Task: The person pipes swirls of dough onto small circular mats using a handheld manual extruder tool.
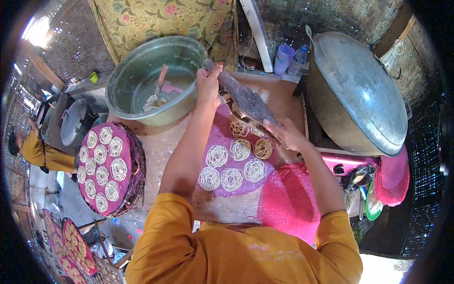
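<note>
While the left hand is gripping the upper end of a dark, weathered slab, the right hand is clasping its lower end; it is slanting across the upper centre of the frame, above pale, noodle-like coils that are lying on pink mesh.

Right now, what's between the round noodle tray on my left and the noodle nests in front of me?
In the head view, wooden tabletop lies between the noodle tray and the front noodle nests, with your left forearm above it.
</note>
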Available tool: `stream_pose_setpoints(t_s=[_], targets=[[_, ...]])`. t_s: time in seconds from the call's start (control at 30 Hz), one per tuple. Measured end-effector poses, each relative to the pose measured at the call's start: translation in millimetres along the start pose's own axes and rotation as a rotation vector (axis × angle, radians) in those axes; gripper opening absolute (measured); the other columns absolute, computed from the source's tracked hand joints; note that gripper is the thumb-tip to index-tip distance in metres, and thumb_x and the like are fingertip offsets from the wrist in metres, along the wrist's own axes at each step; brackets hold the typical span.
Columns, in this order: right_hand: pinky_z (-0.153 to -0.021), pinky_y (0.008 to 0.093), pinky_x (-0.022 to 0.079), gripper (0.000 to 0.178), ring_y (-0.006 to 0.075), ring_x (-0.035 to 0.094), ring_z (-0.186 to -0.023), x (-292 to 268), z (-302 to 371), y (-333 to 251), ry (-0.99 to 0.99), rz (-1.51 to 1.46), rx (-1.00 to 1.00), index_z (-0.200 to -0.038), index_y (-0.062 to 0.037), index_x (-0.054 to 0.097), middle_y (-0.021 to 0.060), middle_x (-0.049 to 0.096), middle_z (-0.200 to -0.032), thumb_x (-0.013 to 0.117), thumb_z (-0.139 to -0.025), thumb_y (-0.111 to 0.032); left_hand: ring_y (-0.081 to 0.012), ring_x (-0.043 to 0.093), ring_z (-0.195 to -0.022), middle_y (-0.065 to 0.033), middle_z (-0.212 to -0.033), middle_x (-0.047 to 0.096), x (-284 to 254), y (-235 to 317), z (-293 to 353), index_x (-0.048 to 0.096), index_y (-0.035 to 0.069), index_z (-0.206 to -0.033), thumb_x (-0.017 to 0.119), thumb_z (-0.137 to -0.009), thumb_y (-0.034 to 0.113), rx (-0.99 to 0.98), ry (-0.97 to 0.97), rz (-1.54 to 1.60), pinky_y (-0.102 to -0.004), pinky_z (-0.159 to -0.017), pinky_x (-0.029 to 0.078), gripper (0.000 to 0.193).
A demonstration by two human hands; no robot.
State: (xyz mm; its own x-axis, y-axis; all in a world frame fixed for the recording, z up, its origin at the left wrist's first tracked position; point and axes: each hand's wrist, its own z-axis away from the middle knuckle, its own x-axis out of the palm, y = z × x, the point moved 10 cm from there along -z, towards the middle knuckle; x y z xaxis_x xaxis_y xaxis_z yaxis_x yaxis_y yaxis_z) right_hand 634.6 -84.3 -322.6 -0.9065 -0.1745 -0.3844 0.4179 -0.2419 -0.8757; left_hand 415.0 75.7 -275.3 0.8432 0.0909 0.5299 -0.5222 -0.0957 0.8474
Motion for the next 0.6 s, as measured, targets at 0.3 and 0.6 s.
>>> stream_pose_setpoints(t_s=[0.3,0.6], targets=[[-0.061,0.0344,0.048,0.064,0.0207,0.059,-0.067,-13.0,-18.1,38.6,0.007,0.256,0.139,-0.1,0.0037,0.061,0.0141,0.062,-0.08,0.057,-0.08,-0.057,-0.0155,0.048,-0.089,-0.0038,-0.093,0.052,-18.3,-49.1,0.6,0.049,0.008,-0.102,0.07,-0.078,0.019,-0.028,0.015,0.113,-0.0303,-0.081,0.038,0.034],[-0.089,0.0353,0.041,0.058,0.0233,0.054,-0.106,22.3,9.1,13.2,-0.064,-0.019,-0.155,-0.124,0.0001,0.05,0.0159,0.057,-0.115,0.059,-0.084,-0.041,-0.0091,0.046,-0.08,-0.003,-0.087,0.048,20.5,82.5,78.3,0.039,0.006,-0.095,0.068,-0.079,0.007,0.373,-0.15,-0.08,-0.0224,-0.071,0.039,0.033]])
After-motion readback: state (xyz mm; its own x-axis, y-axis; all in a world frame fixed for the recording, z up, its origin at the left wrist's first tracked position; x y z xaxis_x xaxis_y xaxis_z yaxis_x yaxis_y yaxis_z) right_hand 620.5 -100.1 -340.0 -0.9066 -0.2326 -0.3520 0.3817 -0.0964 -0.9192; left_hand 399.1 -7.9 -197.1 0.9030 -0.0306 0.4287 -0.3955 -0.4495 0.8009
